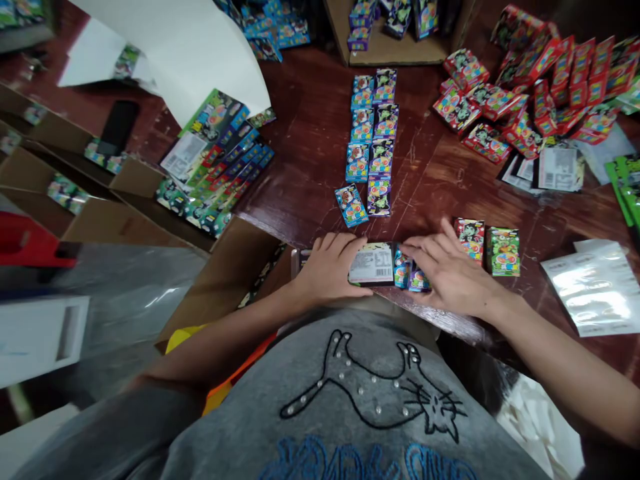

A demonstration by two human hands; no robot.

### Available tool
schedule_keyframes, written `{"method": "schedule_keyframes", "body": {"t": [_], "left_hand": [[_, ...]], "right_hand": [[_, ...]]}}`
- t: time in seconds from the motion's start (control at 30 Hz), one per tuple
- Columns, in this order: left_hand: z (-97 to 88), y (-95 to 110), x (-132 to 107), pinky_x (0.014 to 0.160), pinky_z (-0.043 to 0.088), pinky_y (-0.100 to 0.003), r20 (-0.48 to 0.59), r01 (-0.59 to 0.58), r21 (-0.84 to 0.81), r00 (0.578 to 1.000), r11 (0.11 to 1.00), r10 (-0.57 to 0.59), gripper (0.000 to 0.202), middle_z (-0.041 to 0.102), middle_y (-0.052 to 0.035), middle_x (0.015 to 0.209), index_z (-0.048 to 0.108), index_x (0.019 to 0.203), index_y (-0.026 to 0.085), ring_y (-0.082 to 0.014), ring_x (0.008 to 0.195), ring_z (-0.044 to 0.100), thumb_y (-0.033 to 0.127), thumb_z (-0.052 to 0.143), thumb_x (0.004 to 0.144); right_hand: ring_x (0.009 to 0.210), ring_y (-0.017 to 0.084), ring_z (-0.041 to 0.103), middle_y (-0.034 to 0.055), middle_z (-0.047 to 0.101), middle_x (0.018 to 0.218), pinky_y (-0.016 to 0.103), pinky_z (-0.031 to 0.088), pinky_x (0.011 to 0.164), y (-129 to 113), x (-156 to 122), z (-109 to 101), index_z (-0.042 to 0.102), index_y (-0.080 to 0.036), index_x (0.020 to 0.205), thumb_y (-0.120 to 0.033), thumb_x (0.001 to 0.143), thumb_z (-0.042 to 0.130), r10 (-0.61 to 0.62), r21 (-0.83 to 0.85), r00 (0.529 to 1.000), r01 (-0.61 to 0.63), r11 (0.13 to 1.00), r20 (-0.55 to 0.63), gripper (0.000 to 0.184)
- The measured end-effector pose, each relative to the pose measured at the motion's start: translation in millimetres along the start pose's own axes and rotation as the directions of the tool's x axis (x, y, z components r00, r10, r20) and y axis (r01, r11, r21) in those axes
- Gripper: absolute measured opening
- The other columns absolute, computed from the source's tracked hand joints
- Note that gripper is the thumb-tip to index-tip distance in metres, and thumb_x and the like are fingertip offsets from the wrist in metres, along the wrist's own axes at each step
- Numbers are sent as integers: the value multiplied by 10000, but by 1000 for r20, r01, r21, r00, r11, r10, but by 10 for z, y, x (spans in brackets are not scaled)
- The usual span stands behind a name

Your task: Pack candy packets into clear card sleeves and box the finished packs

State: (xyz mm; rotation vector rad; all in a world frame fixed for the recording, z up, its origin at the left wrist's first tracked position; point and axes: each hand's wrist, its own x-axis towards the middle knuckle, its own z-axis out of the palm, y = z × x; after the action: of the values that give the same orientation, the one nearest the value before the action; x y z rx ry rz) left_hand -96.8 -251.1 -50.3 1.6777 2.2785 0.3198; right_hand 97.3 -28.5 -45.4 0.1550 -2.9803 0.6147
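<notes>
My left hand (330, 268) is closed round a flat pack with a printed white back label and barcode (375, 262), at the table's front edge. Against the pack's right end sit a small blue box (401, 268) and a small purple box (418, 280). My right hand (450, 272) has its fingers curled over these two boxes, partly hiding them. Whether the boxes are inside the pack's end or only touching it, I cannot tell. Just right of my right hand lie a red box (471, 239) and a green box (504, 251).
Blue boxes (362, 125) and purple boxes (383, 121) stand in two columns ahead. Red boxes (485, 141) are heaped at back right. Clear plastic sleeves (595, 287) lie at right. Stacked finished-looking packs (215, 150) lean by a cardboard carton (135, 227) at left.
</notes>
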Motion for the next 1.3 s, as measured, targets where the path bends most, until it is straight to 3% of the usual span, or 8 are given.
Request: {"method": "schedule_keyframes", "body": {"t": [0.2, 0.37, 0.67, 0.87, 0.97, 1.03, 1.17, 1.3], "left_hand": [[19, -9, 40, 1048, 450, -523, 13, -100, 21, 995, 995, 100, 1108, 612, -189, 1420, 518, 1523, 154, -393, 1255, 550, 768, 869, 671], [33, -36, 44, 1029, 441, -516, 15, -107, 30, 994, 994, 107, 1110, 614, -185, 1411, 513, 1532, 169, -394, 1252, 540, 814, 827, 684], [62, 44, 77, 1056, 429, -542, 25, -134, 4, 991, 991, 134, 1098, 599, -198, 1411, 506, 1546, 148, -400, 1242, 524, 799, 813, 717], [110, 69, 85, 1061, 423, -545, -14, -122, -10, 992, 992, 122, 1128, 599, -189, 1425, 477, 1565, 161, -397, 1246, 527, 785, 839, 698], [105, 99, 115, 1057, 423, -550, -1, -126, -7, 992, 992, 126, 1089, 603, -186, 1424, 488, 1555, 166, -399, 1246, 530, 753, 846, 710], [94, 116, 135, 1055, 424, -553, 9, -127, 0, 992, 992, 127, 1078, 600, -192, 1424, 500, 1543, 153, -399, 1238, 533, 732, 855, 707], [75, 136, 158, 1066, 419, -556, 13, -131, -6, 991, 991, 131, 1079, 587, -184, 1433, 493, 1549, 163, -397, 1248, 527, 707, 867, 696], [75, 188, 191, 1081, 411, -555, 7, -122, -24, 992, 992, 122, 1050, 582, -163, 1437, 480, 1558, 200, -393, 1273, 514, 667, 874, 704]], "right_hand": [[1540, 436, 408, 231, 353, 1716, 761, 170, 1294, 63, -179, -59, 252, -169, 1689, -676, 907, 702, 10, 78, 1000, -11, 997, 22, 1035], [1293, 403, 598, 138, 705, 1355, 821, 10, 1264, 169, -323, -139, 508, -216, 1561, -595, 953, 665, 76, -21, 997, -76, 997, -8, 734], [1241, 382, 603, 187, 673, 1318, 772, 193, 1271, 59, -118, 24, 573, -127, 1486, -694, 891, 709, 36, -4, 999, -36, 999, -14, 833], [1295, 412, 595, 217, 666, 1362, 792, 135, 1269, -197, -234, 164, 395, -141, 1629, -772, 869, 653, 201, 13, 963, -202, 979, -179, 1021], [1386, 400, 556, 216, 650, 1439, 795, 69, 1280, -282, -315, 134, 121, -162, 1726, -758, 931, 585, 210, 60, 970, -204, 977, -120, 1097], [1488, 403, 476, 213, 548, 1585, 796, 28, 1284, -148, -400, 5, -23, -198, 1735, -743, 955, 567, 205, 58, 974, -200, 978, -99, 1120], [1618, 523, 195, 166, 213, 1792, 856, 75, 1233, 509, -683, -319, 101, -295, 1739, -829, 836, 660, 232, -66, 969, -238, 969, -83, 1189], [1572, 471, 347, 181, 326, 1750, 823, 221, 1224, 842, -771, -259, 283, -284, 1699, -656, 948, 653, 146, -22, 989, -146, 989, -13, 916]]}}
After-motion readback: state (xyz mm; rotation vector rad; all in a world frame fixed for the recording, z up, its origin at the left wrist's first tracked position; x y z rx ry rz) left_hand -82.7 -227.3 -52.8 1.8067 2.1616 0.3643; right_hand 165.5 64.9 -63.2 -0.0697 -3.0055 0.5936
